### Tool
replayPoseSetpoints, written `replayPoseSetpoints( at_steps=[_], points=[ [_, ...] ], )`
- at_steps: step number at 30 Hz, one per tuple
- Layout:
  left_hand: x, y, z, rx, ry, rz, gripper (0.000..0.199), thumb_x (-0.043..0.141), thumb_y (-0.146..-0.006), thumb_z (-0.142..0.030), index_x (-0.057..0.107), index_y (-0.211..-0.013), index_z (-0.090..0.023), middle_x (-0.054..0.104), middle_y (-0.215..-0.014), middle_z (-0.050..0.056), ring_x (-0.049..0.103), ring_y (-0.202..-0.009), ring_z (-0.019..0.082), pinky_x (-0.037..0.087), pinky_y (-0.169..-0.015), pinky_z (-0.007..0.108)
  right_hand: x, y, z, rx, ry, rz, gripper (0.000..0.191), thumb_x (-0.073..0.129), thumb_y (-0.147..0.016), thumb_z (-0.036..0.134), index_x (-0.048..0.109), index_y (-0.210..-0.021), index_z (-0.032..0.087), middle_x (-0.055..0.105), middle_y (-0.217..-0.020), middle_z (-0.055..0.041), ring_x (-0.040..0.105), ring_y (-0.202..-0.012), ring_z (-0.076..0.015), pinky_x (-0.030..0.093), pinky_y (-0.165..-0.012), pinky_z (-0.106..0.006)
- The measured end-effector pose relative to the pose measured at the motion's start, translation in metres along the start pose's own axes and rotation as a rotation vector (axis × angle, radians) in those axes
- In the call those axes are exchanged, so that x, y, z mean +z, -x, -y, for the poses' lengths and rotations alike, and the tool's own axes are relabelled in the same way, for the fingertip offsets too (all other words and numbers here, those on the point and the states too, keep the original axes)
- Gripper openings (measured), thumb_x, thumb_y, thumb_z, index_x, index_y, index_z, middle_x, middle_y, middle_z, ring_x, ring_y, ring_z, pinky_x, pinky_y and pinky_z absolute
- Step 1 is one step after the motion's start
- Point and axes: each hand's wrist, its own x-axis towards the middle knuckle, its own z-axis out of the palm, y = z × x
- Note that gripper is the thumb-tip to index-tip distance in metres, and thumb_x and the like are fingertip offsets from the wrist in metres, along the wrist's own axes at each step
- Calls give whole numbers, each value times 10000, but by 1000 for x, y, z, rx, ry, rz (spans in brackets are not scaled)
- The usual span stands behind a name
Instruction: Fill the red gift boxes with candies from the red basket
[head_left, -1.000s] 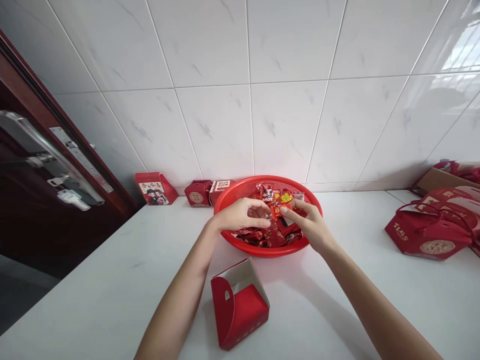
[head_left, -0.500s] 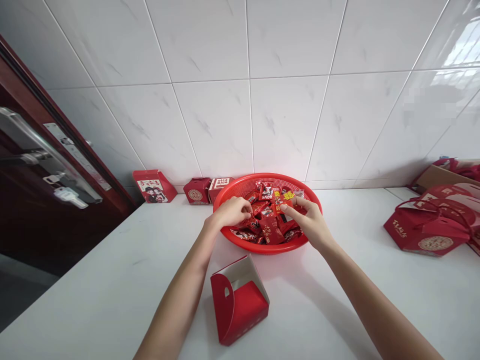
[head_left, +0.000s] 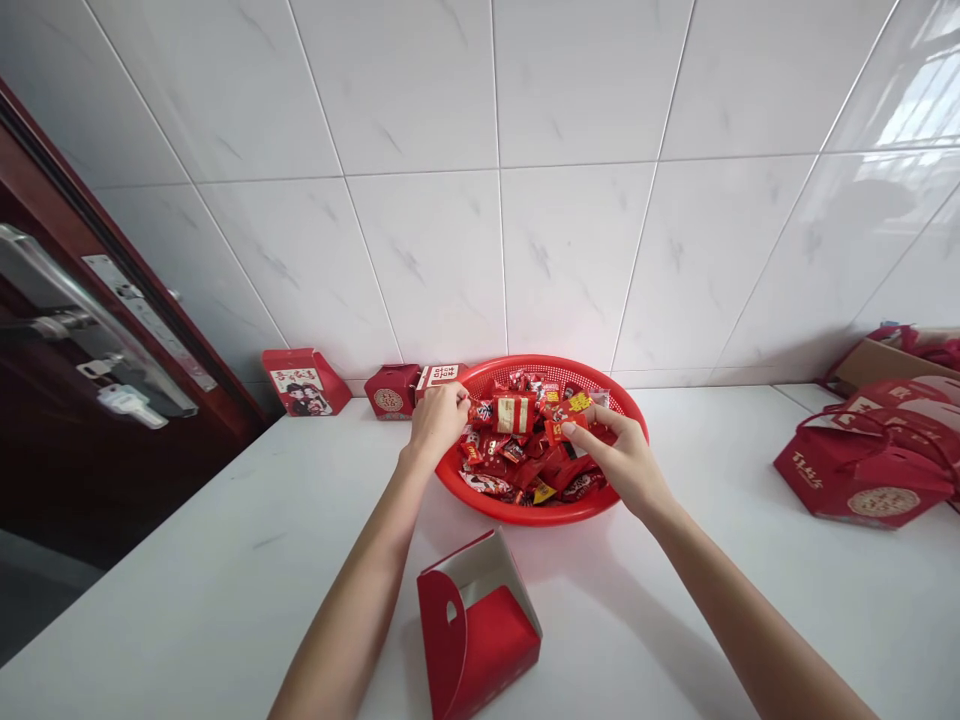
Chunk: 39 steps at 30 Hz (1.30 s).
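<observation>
A red oval plastic basket (head_left: 541,517) on the white counter holds several red wrapped candies (head_left: 495,465). My left hand (head_left: 440,420) is above the basket's left side, its fingers pinched on the end of a red candy packet (head_left: 514,413) with a cream label. On the right, my right hand (head_left: 621,452) grips a red-and-yellow candy packet (head_left: 566,415) between thumb and fingers, over the basket. Nearer the camera stands an open red box (head_left: 480,625) with a pale inside, touched by neither hand.
Small red boxes stand by the tiled wall: one with a printed couple (head_left: 304,385), a dark red one (head_left: 392,392) and a lettered one (head_left: 441,374). Red gift boxes (head_left: 862,470) and a cardboard carton (head_left: 874,362) are at right. A door (head_left: 97,420) is at left.
My left hand has lifted slightly, drawing up the packet with the cream label. My right hand still holds its packet. The view has tilted slightly, shifting the scene downward.
</observation>
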Motion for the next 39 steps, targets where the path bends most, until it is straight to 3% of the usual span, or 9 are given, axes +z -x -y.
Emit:
replayPoseSetpoints(
  at_steps=[5, 8, 14, 21, 26, 28, 30, 34, 39],
  points=[
    [-2, 2, -4, 149, 61, -16, 305, 609, -850, -81, 739, -1109, -176, 705, -1272, 106, 696, -1060, 247, 503, -974, 342, 2, 0, -1, -1, -24, 8, 451, 737, -788, 610, 569, -637, 220, 564, -617, 9, 489, -584, -155, 427, -575, -295],
    [-4, 5, -10, 377, 174, 31, 185, 640, -849, -129, 783, -950, -189, 761, -1117, 70, 682, -1083, 248, 471, -1033, 346, 2, 0, -2, 14, -35, 12, 449, 733, -796, 617, 589, -651, 218, 579, -628, 4, 499, -593, -159, 429, -578, -296],
    [7, 10, -16, 445, 251, 636, 203, 636, -810, -160, 815, -885, -218, 806, -951, 22, 728, -877, 210, 532, -808, 273, 2, -1, -2, 6, -47, 2, 450, 733, -793, 632, 608, -669, 218, 608, -651, -9, 543, -631, -175, 468, -614, -305],
    [13, 8, -10, 335, 39, 470, 481, 724, -645, -90, 761, -1100, -240, 730, -1195, 61, 658, -1128, 282, 517, -894, 297, 1, 0, 0, 4, -36, -2, 450, 726, -790, 620, 580, -640, 222, 573, -626, 0, 503, -603, -162, 446, -588, -298],
    [16, 10, -12, 277, -39, 600, 159, 802, -670, -311, 683, -660, -205, 693, -703, 28, 661, -688, 230, 427, -568, 278, 1, 0, 0, 4, -60, -8, 446, 733, -790, 596, 556, -624, 222, 547, -605, 11, 485, -584, -151, 441, -582, -294],
    [18, 8, -14, 288, 22, 662, 407, 636, -861, -503, 666, -593, -198, 679, -620, 37, 629, -587, 202, 418, -563, 285, 2, 0, 0, 4, -73, -10, 442, 738, -786, 594, 563, -630, 220, 552, -611, 11, 491, -590, -151, 441, -586, -293],
    [18, 5, -16, 341, 102, 703, 520, 479, -959, -545, 733, -670, -196, 727, -676, 45, 655, -622, 203, 444, -614, 279, 2, 0, 0, 6, -74, -15, 438, 740, -780, 597, 573, -638, 218, 563, -620, 7, 497, -597, -154, 437, -584, -293],
    [18, 3, -17, 453, 134, 664, 287, 611, -897, -325, 790, -1104, -236, 794, -960, 26, 704, -884, 229, 469, -800, 259, 2, 0, -1, 7, -51, -33, 426, 738, -780, 583, 572, -633, 219, 557, -611, 8, 481, -590, -152, 420, -576, -293],
    [18, 4, -18, 490, -47, 707, 597, 714, -733, -160, 698, -1319, -268, 765, -1092, 50, 695, -979, 274, 492, -770, 274, 2, 1, -1, 0, -39, -38, 423, 727, -789, 577, 567, -641, 214, 560, -615, 5, 473, -598, -150, 393, -564, -283]
  ],
)
